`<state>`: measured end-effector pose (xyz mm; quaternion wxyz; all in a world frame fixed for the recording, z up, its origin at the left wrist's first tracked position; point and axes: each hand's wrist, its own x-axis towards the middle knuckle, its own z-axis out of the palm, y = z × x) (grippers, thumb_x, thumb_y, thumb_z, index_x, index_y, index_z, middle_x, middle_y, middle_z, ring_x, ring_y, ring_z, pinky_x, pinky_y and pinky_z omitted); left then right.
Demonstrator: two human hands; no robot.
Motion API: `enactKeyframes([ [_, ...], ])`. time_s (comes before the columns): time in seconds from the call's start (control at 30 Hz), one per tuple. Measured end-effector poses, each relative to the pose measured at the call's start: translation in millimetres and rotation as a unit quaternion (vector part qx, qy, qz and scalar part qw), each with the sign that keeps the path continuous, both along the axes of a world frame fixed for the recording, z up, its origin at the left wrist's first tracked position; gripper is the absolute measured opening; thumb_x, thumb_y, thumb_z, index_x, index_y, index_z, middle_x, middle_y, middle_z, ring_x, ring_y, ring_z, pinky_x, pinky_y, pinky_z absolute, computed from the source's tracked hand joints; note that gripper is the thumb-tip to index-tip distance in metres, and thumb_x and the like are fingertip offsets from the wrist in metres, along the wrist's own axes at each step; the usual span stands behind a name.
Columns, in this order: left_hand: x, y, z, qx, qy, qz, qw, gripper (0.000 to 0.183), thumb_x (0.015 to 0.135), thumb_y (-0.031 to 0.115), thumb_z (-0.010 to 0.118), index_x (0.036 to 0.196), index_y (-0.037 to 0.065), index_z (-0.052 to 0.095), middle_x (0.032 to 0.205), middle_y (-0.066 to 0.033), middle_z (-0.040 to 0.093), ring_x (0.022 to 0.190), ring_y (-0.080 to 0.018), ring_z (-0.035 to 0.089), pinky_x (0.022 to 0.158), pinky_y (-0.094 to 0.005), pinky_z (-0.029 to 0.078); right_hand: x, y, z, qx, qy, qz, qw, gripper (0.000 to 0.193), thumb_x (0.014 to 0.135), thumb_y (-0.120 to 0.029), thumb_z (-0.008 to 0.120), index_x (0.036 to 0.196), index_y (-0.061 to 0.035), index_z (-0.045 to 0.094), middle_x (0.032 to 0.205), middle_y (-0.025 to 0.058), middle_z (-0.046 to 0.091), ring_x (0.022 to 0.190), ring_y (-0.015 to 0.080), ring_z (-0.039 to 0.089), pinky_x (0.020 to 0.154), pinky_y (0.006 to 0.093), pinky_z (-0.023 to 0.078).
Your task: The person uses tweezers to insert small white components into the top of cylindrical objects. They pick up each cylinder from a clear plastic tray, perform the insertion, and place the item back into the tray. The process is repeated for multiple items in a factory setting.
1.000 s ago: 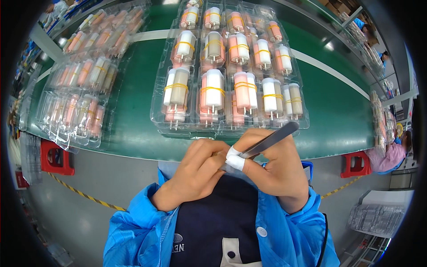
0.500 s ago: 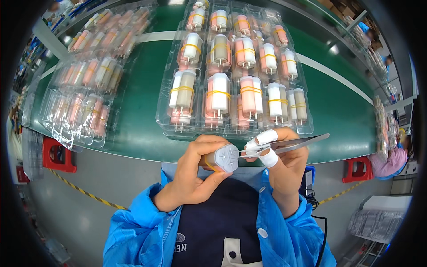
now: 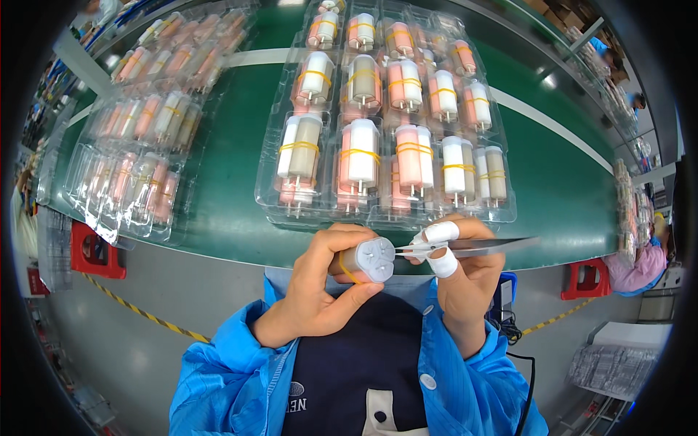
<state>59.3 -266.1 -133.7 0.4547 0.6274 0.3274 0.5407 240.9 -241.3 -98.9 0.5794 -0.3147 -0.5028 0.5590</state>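
Observation:
My left hand (image 3: 320, 280) is wrapped round a bundle of tubes (image 3: 347, 261), bound by a yellow rubber band, its pale three-lobed end (image 3: 376, 259) turned to the right. Small pins or nozzles show on that end. White wraps cover the thumb and a finger of my right hand (image 3: 459, 265), which pinches metal tweezers (image 3: 480, 247). The tweezers' thin tips point left, close to the bundle's end; whether they touch it I cannot tell. Beyond my hands, a clear plastic tray (image 3: 265, 192) holds several banded bundles of white, pink and grey tubes (image 3: 360, 152).
More clear trays with tubes (image 3: 138, 174) lie at the left of the green table (image 3: 233, 145). Red stools (image 3: 98, 251) stand on the floor at both sides. A person in pink (image 3: 643, 265) is at the far right. A black cable (image 3: 533, 385) hangs by my right sleeve.
The bundle in my left hand has shifted slightly right and turned a little. The tweezers have tilted, with their broad end lower than before.

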Motion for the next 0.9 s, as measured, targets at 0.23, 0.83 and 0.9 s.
enactKeyframes([
  [0.23, 2, 4, -2, 0.047, 0.027, -0.004, 0.999, 0.045, 0.079, -0.001, 0.067, 0.114, 0.0, 0.039, 0.114, -0.0221, 0.051, 0.102, -0.0234, 0.055, 0.088, -0.0343, 0.045, -7, -2, 1, 0.06, -0.042, -0.026, 0.997, 0.018, 0.078, 0.002, 0.069, 0.095, 0.0036, 0.063, 0.091, 0.012, 0.063, 0.082, 0.0168, 0.062, 0.073, 0.0274, 0.049],
  [0.83, 7, 0, -7, 0.049, 0.001, 0.072, 0.996, 0.044, 0.07, -0.005, 0.068, 0.109, 0.0, 0.047, 0.107, -0.0195, 0.06, 0.093, -0.0279, 0.059, 0.084, -0.0369, 0.043, -6, 0, 3, 0.132, -0.14, -0.028, 0.981, 0.015, 0.077, 0.0, 0.07, 0.092, 0.003, 0.067, 0.085, 0.0152, 0.067, 0.076, 0.0192, 0.065, 0.066, 0.0283, 0.051],
  [0.9, 8, 0, -7, 0.046, -0.004, 0.077, 0.996, 0.044, 0.07, -0.005, 0.068, 0.109, 0.0, 0.048, 0.106, -0.0195, 0.06, 0.092, -0.0278, 0.059, 0.083, -0.0367, 0.043, -7, 0, 2, 0.126, -0.135, -0.032, 0.982, 0.015, 0.077, 0.0, 0.07, 0.092, 0.0028, 0.067, 0.086, 0.0149, 0.067, 0.077, 0.0193, 0.065, 0.066, 0.0285, 0.051],
])
